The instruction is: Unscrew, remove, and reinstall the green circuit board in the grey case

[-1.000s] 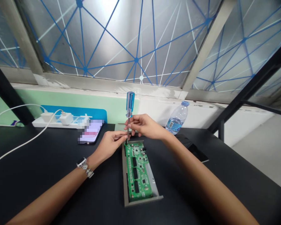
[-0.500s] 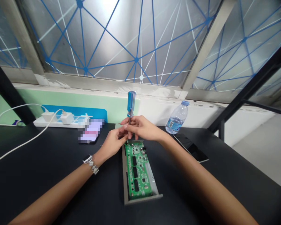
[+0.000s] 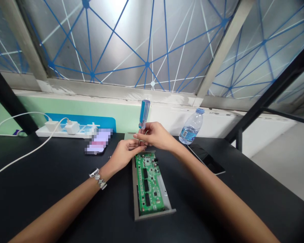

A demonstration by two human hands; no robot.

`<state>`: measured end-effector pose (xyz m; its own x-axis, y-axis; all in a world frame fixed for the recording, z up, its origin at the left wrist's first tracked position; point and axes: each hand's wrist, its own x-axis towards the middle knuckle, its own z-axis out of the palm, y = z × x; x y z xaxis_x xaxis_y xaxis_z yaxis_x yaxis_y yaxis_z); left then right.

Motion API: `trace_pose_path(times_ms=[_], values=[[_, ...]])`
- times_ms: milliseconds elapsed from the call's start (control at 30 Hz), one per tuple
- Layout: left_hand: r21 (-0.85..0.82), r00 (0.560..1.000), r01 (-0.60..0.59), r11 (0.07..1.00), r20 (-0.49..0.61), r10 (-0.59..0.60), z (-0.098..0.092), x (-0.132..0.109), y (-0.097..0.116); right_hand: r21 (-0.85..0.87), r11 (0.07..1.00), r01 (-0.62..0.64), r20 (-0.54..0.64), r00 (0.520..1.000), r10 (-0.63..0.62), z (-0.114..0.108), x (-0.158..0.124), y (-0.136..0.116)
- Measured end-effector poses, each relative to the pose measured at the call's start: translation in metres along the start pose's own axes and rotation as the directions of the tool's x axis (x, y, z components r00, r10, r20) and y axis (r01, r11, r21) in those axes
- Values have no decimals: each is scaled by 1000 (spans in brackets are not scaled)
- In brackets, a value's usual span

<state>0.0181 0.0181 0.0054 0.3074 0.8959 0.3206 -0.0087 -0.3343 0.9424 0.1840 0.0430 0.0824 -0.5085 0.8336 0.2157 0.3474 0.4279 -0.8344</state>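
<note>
A green circuit board (image 3: 149, 184) lies in a grey metal tray (image 3: 135, 199) on the black table. A screwdriver with a clear blue handle (image 3: 144, 114) stands nearly upright over the board's far left corner, tilted a little to the right. My right hand (image 3: 155, 136) pinches its shaft just under the handle. My left hand (image 3: 125, 153) has its fingertips pressed together round the lower shaft, near the tip at the board's corner. A watch sits on my left wrist.
A plastic water bottle (image 3: 191, 127) stands at the back right, with a dark tablet (image 3: 206, 158) lying beside it. A phone (image 3: 98, 142) lies at the back left. A white power strip (image 3: 66, 130) with chargers and white cables (image 3: 22, 152) runs along the wall.
The screwdriver has tipped slightly to the right and its tip has lifted off the board's corner. My left hand has crept forward toward the shaft. The board has not moved.
</note>
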Motion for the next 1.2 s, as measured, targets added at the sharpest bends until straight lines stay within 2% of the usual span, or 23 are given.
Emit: trace_pose_path(times_ms=[133, 300, 567, 733, 867, 967, 1067, 1200], values=[[39, 1000, 11, 999, 10, -11, -9, -5, 7, 95, 993, -68, 70, 996, 61, -6, -2, -8], [73, 1000, 5, 997, -11, -4, -18, -5, 7, 127, 985, -116, 119, 988, 102, -8, -4, -18], [90, 996, -92, 992, 14, 91, -8, 3, 1, 221, 970, -105, 172, 983, 67, 2, -2, -15], [7, 993, -115, 993, 22, 115, -1, 6, -6, 235, 968, -86, 126, 990, 58, 11, -1, -6], [33, 997, -72, 997, -13, 72, 2, 4, -4, 162, 984, -79, 21, 997, 76, 14, -1, 3], [10, 999, -23, 1000, -35, 23, 1, 1, 1, 182, 982, -57, -28, 998, 63, 11, 0, 4], [-18, 999, 10, 1000, -42, -11, -4, -4, 4, 209, 976, -57, -29, 997, 64, 5, -1, 1], [35, 998, 17, 999, -67, -15, -13, -8, 4, 234, 971, -52, 23, 999, 48, 0, -5, -3]])
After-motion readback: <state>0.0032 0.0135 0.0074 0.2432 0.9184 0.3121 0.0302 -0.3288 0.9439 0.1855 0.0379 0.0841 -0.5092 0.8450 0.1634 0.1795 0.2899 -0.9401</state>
